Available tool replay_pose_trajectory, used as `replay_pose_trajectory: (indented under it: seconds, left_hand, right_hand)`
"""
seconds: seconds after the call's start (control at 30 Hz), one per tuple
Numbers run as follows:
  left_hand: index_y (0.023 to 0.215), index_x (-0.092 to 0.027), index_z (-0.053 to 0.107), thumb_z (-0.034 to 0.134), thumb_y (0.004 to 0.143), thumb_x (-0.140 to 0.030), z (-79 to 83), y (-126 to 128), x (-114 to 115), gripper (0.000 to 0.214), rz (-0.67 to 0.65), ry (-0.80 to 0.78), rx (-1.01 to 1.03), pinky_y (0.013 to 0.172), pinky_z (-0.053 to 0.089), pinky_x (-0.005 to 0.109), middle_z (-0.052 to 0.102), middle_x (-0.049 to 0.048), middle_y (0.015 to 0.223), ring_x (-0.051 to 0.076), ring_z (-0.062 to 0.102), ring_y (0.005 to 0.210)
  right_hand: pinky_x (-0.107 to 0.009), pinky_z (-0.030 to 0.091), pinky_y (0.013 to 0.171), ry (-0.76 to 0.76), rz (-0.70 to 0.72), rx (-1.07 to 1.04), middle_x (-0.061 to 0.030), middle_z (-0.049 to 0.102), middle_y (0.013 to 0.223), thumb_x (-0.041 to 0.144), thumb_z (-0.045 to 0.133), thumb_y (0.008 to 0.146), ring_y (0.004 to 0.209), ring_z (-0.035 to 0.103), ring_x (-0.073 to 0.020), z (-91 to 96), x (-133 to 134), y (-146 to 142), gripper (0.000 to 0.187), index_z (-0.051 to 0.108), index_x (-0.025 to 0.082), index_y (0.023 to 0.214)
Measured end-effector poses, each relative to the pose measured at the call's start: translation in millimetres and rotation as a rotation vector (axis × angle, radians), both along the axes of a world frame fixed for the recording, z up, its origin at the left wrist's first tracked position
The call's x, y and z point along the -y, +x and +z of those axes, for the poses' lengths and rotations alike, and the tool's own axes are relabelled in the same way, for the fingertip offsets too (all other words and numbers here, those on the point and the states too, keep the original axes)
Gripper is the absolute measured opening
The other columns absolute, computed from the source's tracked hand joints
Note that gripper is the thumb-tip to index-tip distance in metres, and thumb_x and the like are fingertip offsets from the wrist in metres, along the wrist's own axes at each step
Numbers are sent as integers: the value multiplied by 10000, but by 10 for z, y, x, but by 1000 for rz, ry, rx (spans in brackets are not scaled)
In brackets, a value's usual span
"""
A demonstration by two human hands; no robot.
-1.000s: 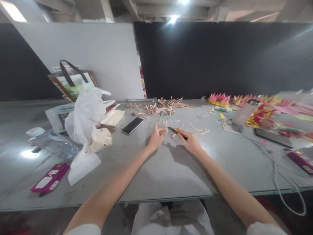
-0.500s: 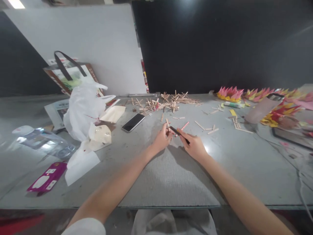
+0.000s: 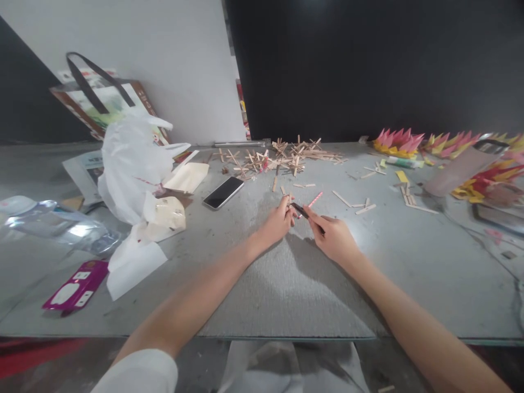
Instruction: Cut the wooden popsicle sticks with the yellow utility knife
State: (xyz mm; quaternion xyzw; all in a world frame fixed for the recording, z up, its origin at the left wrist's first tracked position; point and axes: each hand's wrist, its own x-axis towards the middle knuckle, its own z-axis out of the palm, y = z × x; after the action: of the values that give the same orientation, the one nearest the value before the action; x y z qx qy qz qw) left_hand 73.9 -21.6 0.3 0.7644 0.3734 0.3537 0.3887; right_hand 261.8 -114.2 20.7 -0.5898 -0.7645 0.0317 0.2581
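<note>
My right hand [image 3: 333, 236] is closed round a thin dark tool [image 3: 303, 211] that points up and left. Its tip meets my left hand [image 3: 279, 221], whose fingers pinch a small wooden stick [image 3: 289, 200] just above the grey table [image 3: 286, 284]. A pink striped stick [image 3: 315, 199] lies right behind the tool. Loose wooden sticks [image 3: 365, 208] are scattered to the right. A pile of glued stick crosses [image 3: 286, 158] sits further back, near the wall.
A black phone [image 3: 223, 192] lies left of my hands. A white plastic bag [image 3: 131, 169], tissue packs and a tote bag fill the left side; a magenta box [image 3: 71, 286] is near the front edge. Pink and yellow paper flowers [image 3: 397, 143] and a bottle [image 3: 460, 169] stand at right.
The view has tipped down and my hands have drawn together. My left hand went from open fingers to a pinch on a stick, and the tool's tip now reaches it.
</note>
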Motion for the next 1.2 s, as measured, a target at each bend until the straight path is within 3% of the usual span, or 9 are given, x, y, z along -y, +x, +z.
replay_pose_trajectory:
  seconds: [0.13, 0.37, 0.57, 0.77, 0.93, 1.1, 1.2]
  left_hand:
    - [1394, -205, 449, 493, 1037, -271, -8, 2, 3, 365, -5, -40, 60, 674, 530, 259, 715, -15, 778, 131, 674, 604]
    - [1360, -203, 535, 477, 1022, -227, 1, -28, -26, 344, -40, 48, -30, 700, 517, 255, 710, 12, 833, 123, 638, 644]
    - [1369, -209, 492, 502, 1038, -311, 0, 22, 26, 346, 10, -66, 114, 625, 507, 240, 695, -22, 728, 131, 642, 582]
    - [1327, -205, 571, 480, 1004, -197, 33, 14, 8, 335, 21, 37, 21, 700, 528, 260, 716, 5, 767, 143, 672, 660]
    - [1377, -207, 480, 496, 1038, -341, -7, 44, 41, 365, 7, -87, 155, 603, 516, 257, 696, -20, 708, 149, 649, 566]
    - [1319, -220, 568, 489, 1022, -235, 13, 20, 19, 308, 38, 33, 63, 723, 543, 264, 695, -17, 730, 142, 690, 672]
    - [1322, -217, 550, 501, 1026, -282, 4, 30, 12, 307, 14, -20, 97, 672, 539, 249, 696, -20, 725, 139, 687, 646]
  right_hand:
    - [-279, 373, 606, 10, -7, 9, -74, 705, 770, 289, 334, 1082, 590, 575, -171, -33, -4, -46, 563, 578, 134, 1565]
    - [-271, 398, 634, 13, 4, -10, -75, 697, 765, 267, 354, 1068, 614, 580, -171, -66, 29, -1, 566, 563, 129, 1575]
    - [-268, 382, 606, 35, -26, -7, -58, 671, 743, 286, 339, 1073, 574, 540, -162, -96, 39, -67, 574, 547, 151, 1591]
    - [-272, 381, 605, 32, -55, 16, -60, 667, 744, 287, 337, 1076, 577, 542, -166, -136, 76, -85, 580, 533, 150, 1604]
    - [-276, 382, 615, 24, -67, 23, -68, 674, 774, 284, 318, 1082, 582, 544, -167, -124, 82, -125, 582, 536, 147, 1604]
    - [-274, 367, 600, 34, -89, 24, -61, 665, 750, 270, 340, 1072, 565, 532, -163, -112, 102, -161, 580, 540, 144, 1601]
    - [-265, 366, 598, 56, -85, 4, -54, 667, 752, 252, 372, 1060, 567, 537, -157, -149, 94, -152, 582, 525, 163, 1614]
